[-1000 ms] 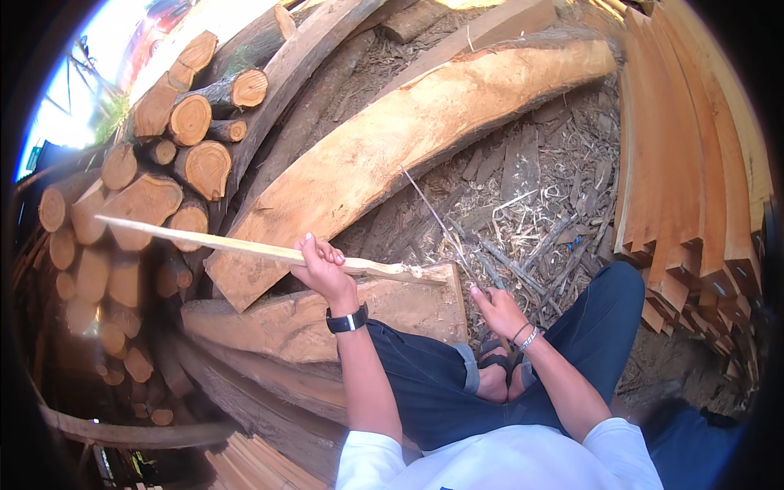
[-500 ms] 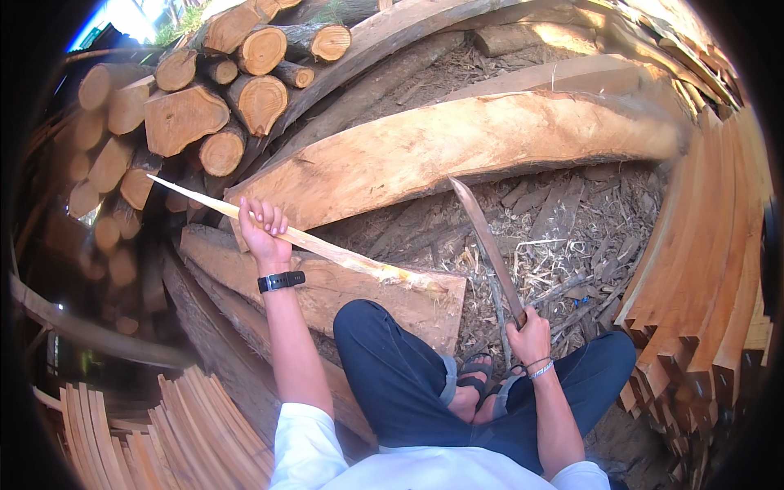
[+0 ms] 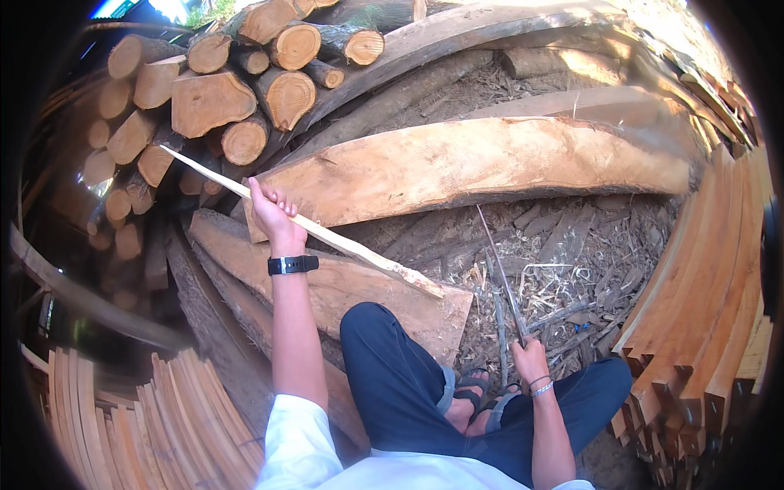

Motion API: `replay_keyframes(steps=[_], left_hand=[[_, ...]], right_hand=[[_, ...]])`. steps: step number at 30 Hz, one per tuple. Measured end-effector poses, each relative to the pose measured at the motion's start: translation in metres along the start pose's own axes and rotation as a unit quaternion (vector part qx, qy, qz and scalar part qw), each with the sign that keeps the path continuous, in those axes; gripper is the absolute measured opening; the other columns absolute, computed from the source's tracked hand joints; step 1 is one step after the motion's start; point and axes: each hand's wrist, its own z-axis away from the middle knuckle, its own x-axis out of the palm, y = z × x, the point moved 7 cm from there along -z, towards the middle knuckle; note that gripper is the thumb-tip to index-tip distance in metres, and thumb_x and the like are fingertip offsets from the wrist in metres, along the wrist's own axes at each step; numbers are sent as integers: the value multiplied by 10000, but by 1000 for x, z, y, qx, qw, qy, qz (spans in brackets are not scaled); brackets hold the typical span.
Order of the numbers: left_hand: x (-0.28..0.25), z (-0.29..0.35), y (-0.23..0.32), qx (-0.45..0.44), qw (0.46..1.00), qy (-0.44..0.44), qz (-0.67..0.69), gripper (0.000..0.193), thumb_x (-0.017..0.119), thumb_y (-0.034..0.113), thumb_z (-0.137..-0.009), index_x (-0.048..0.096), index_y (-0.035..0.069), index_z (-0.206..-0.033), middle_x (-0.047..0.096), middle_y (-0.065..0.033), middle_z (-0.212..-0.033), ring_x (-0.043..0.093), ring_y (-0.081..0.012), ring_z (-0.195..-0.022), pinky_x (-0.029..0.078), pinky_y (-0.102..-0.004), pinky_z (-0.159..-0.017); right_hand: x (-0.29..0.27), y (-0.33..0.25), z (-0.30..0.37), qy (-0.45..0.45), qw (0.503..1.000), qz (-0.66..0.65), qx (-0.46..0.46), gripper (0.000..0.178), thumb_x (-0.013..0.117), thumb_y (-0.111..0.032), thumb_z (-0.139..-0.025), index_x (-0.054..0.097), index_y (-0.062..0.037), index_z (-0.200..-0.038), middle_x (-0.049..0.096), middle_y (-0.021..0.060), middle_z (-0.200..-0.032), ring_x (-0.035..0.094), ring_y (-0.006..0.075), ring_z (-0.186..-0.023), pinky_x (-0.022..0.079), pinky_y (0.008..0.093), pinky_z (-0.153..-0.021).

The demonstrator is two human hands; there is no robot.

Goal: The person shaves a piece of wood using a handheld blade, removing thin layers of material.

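Observation:
My left hand [image 3: 276, 219], with a black watch on its wrist, is wrapped round a long pale peeled stick [image 3: 351, 249]. One tapered end points up to the far left; the thicker end lies over the plank [image 3: 408, 314] in front of my knees. In my right hand [image 3: 530, 359] is the handle of a machete [image 3: 502, 269]. Its long blade points away from me, turned edge-on, apart from the stick. Below the blade are my sandalled feet on the ground.
A big curved slab [image 3: 474, 159] lies across the middle, beyond the stick. Cut logs [image 3: 290, 98] are stacked at the far left. Sawn boards are piled at right [image 3: 702, 302] and near left [image 3: 155, 425]. Wood shavings [image 3: 563, 273] and bark litter the ground.
The stick has been turned in my left hand, whose thumb side now faces up. The machete blade has rolled from its flat side to edge-on. My view has shifted slightly.

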Motion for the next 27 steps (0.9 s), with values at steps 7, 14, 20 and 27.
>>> replay_keyframes(steps=[7,14,20,27], left_hand=[[5,18,6,47,996,44,-54,473,484,480,-959,359,154,-640,306,38,-518,288,-73,-422,264,-230,-392],[35,39,8,138,977,-160,-19,496,321,580,-978,380,122,-798,374,0,-623,370,-85,-497,350,-225,-458],[58,59,44,159,971,-176,-6,523,268,597,-979,392,107,-841,389,-6,-643,351,-77,-463,325,-206,-414],[43,72,50,160,980,-112,35,485,327,538,-995,404,115,-770,348,17,-587,335,-68,-481,304,-208,-444]], right_hand=[[19,-21,15,-86,996,25,-27,411,651,-296,-786,644,104,-880,626,258,-652,659,387,-714,503,443,-700],[28,-28,27,-155,988,23,-11,498,638,-398,-846,636,101,-855,632,287,-728,648,418,-791,488,444,-736],[43,-8,23,-153,988,32,13,531,556,-458,-893,638,57,-793,632,166,-618,642,275,-600,492,400,-632],[44,-28,35,-166,986,-26,16,613,441,-495,-950,624,60,-763,627,157,-606,634,265,-593,483,396,-619]])
